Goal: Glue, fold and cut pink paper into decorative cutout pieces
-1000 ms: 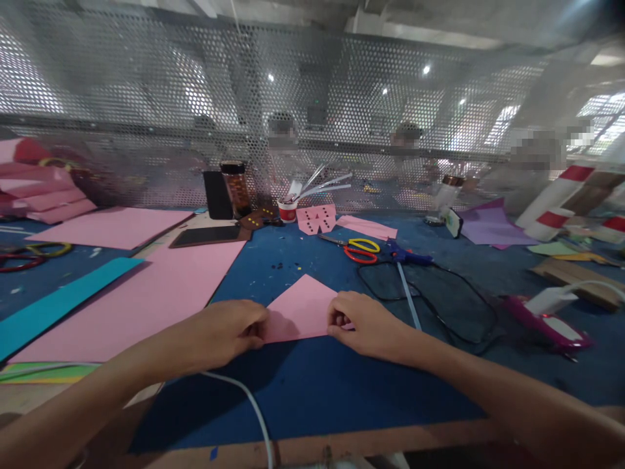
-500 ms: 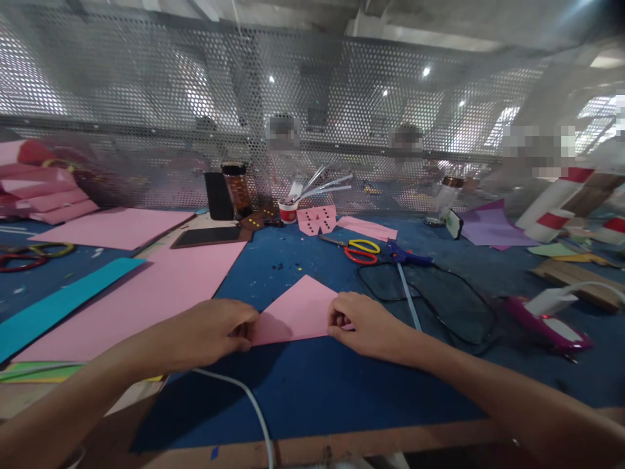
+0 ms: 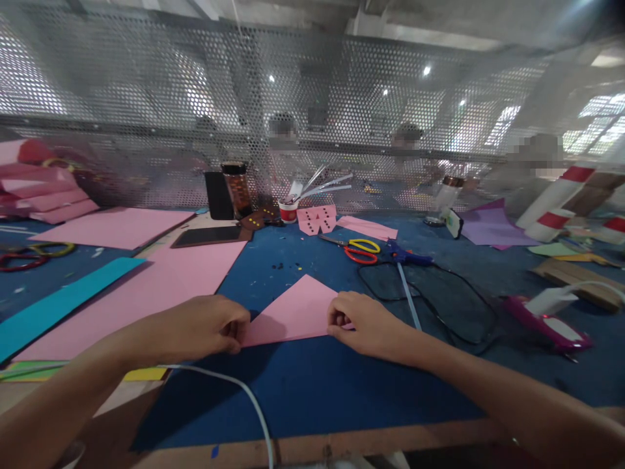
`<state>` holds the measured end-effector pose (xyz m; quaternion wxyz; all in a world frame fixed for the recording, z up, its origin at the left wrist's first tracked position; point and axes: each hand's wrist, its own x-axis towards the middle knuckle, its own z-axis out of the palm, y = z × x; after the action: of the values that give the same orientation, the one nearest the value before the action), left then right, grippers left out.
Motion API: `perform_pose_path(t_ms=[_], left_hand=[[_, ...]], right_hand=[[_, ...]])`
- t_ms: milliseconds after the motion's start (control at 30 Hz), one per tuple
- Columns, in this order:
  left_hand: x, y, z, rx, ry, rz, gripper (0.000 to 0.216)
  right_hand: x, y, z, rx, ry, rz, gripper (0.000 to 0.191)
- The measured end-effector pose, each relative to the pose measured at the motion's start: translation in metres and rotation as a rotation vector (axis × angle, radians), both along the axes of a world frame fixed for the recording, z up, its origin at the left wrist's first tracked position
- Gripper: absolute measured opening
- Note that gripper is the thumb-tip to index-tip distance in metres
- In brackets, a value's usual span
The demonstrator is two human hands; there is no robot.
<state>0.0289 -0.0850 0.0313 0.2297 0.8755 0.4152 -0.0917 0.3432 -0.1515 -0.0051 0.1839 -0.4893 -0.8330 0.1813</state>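
Note:
A pink sheet of paper (image 3: 295, 311), folded into a triangle, lies on the blue table mat with its peak pointing away from me. At its left corner is my left hand (image 3: 209, 329), fingers curled and closed on the paper's edge. My right hand (image 3: 364, 322) is closed over the opposite corner, thumb and bent fingers pressed along the fold; that corner is hidden beneath it. The near folded edge runs straight between both hands.
Beyond the paper lie scissors (image 3: 361, 247) and a blue glue gun (image 3: 410, 256) with its black cord. Large pink sheets (image 3: 166, 280) and a teal strip (image 3: 68, 299) are at left. A white cable (image 3: 254, 397) crosses the near edge. A magenta power strip (image 3: 547, 326) sits right.
My left hand has slid a little to the left along the folded edge, showing more of the left corner. My right hand has stayed in place.

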Motion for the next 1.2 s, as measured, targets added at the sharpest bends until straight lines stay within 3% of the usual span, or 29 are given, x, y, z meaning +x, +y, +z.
perform_pose_path(t_ms=[600, 767, 967, 1200], left_hand=[[-0.011, 0.003, 0.009, -0.043, 0.005, -0.021, 0.012], [0.005, -0.009, 0.016, -0.003, -0.13, -0.004, 0.018], [0.036, -0.023, 0.001, 0.022, -0.21, 0.038, 0.017], [0.039, -0.014, -0.018, 0.06, -0.176, 0.034, 0.019]], right_hand=[[-0.001, 0.0, 0.0, -0.001, -0.023, -0.008, 0.001], [0.0, 0.0, -0.002, 0.004, -0.017, 0.002, 0.001], [0.0, 0.0, -0.003, 0.015, -0.02, -0.003, 0.001], [0.0, -0.001, 0.0, 0.006, -0.021, -0.001, 0.002]])
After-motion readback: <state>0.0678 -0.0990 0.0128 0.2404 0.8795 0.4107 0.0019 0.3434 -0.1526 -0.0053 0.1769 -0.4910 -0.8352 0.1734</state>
